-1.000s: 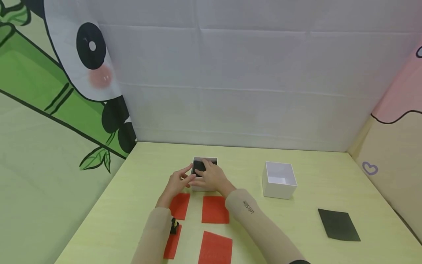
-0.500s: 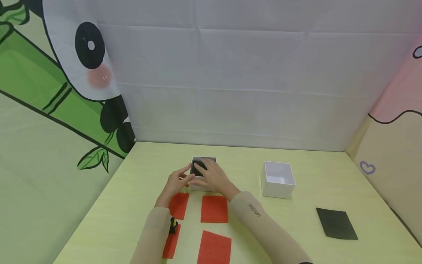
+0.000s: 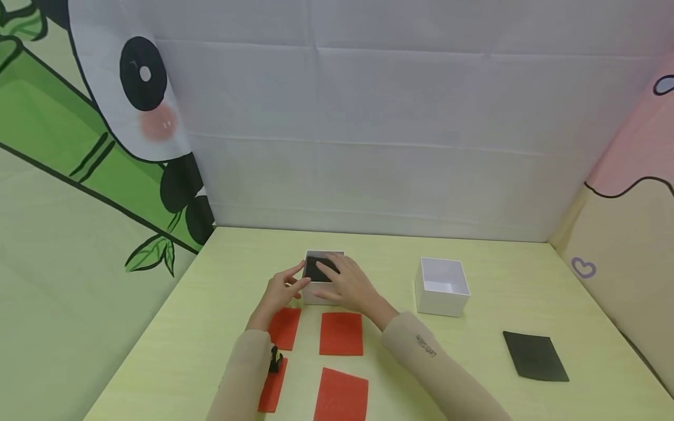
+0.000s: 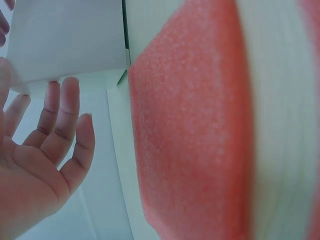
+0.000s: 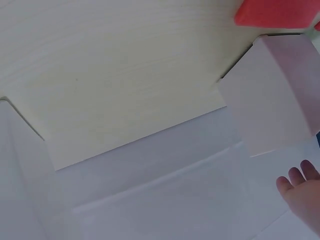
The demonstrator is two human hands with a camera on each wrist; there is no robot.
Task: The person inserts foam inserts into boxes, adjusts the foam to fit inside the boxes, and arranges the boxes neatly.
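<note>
Right hand (image 3: 351,286), fingers flat, is pressing black foam (image 3: 319,269) into white box (image 3: 322,280); left hand (image 3: 281,290), fingers relaxed, is steadying it at 9 o'clock. Uneven pressure could be tilting the foam.

Left hand (image 4: 42,155) (fingers straight) beside white box (image 4: 67,37) — red foam sheet (image 4: 190,145) alongside.

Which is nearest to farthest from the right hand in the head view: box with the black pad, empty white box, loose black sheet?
1. Box with black pad: under the right hand, touching it, centre of table.
2. Empty white box: to the hand's right, apart from it.
3. Black sheet: far right, lying flat nearer the table's front edge.
</note>
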